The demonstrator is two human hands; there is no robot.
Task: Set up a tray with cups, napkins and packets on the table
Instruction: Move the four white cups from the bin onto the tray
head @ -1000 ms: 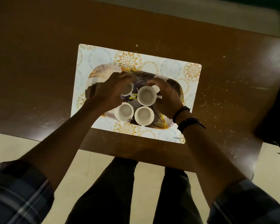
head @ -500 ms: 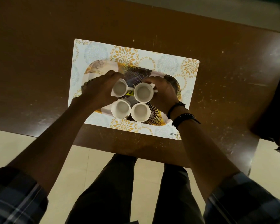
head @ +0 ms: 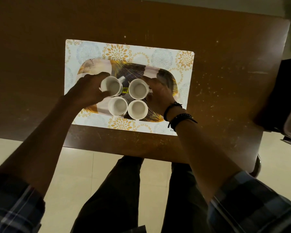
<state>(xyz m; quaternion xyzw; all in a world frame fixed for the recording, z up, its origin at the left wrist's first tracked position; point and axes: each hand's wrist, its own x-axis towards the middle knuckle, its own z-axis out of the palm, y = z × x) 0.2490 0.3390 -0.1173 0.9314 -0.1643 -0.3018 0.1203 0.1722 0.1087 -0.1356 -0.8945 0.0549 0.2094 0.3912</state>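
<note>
White glazed ceramic fills both of the person's grips: the left hand [head: 89, 91] is curled around the far-left cup [head: 111, 86], thumb on the near side of the wall and fingers behind it, and that cup sits tilted as if lifted off its base, while the right hand [head: 160, 95] closes on the right side of the far-right cup [head: 138, 89], where its handle appears to lie under the fingers. Such cups are likely stiff, light when empty, smooth enough to slip and easy to chip if knocked together, so the handle or a full wrap round the wall looks the safest hold. Two more cups stand upright nearer the person, the near-left cup [head: 118, 105] and the near-right cup [head: 137, 109], touching or almost touching each other. All four are plain, round-mouthed, empty and clustered in a square toward the near middle of the tray [head: 94, 64], an oblong with rounded corners printed in fanned gold, grey and dark lines. Under it lies a pale placemat [head: 175, 59] with orange and blue flower rounds, on the scuffed brown table [head: 40, 47]. No napkins or packets show.
</note>
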